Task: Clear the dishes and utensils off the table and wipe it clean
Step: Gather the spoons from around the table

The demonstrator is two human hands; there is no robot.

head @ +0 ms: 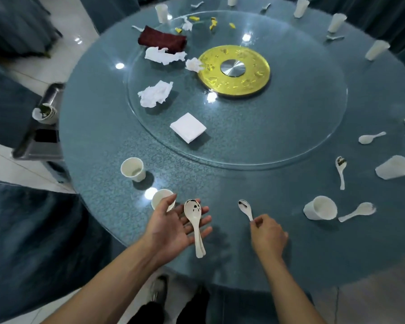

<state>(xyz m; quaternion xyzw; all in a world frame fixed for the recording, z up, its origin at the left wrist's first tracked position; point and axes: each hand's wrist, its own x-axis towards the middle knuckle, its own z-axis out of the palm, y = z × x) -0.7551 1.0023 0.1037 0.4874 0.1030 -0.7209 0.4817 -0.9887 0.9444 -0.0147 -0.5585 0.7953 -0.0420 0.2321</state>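
My left hand (173,224) lies palm up over the near edge of the round blue table (243,183), fingers straight, carrying stacked white soup spoons (194,220) with dark food specks. My right hand (267,235) pinches the handle of another soiled white spoon (245,208) just above the table. A white cup (161,198) stands right behind my left hand and a second cup (133,169) further left. To the right are a cup (320,208) and several loose spoons (358,211).
A glass turntable (290,136) with a gold hub (234,71) carries crumpled tissues (156,93), a folded napkin (188,127), a dark red cloth (161,39) and yellow scraps. More cups ring the far rim. A metal cart (40,136) with bowls stands at left.
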